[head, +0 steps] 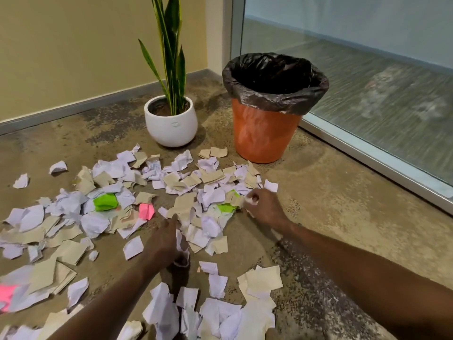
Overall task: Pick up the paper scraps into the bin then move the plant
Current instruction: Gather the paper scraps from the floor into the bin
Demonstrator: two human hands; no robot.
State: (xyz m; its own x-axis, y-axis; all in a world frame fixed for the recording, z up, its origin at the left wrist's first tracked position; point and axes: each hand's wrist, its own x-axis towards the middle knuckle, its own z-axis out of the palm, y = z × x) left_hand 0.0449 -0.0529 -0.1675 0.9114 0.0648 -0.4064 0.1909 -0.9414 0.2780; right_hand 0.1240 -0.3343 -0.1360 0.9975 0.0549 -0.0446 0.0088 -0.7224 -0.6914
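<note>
Paper scraps (pixel 137 200): white, tan, green and pink bits spread across the floor (pixel 331 217), thickest around centre frame and trailing down to 6 and 8 o'clock
Right hand (pixel 263 207): fingers curled in at the pile's 3 o'clock edge, pinched on a small wad of white scraps, gathering at the side closest to the bin
Left hand (pixel 166 244): index finger stretched toward 12 o'clock, the rest folded; paper shows under the palm, but I can't tell if it has hold of any
Scraps versus grip: most lie at 9 to 12 o'clock of both hands, untouched
Bin (pixel 269 133): orange, black liner, mouth open at 1 o'clock of the right hand, a short carry
Plant (pixel 170 119): white pot at 12 o'clock, standing just behind the mess; its turn looks a long way off
</note>
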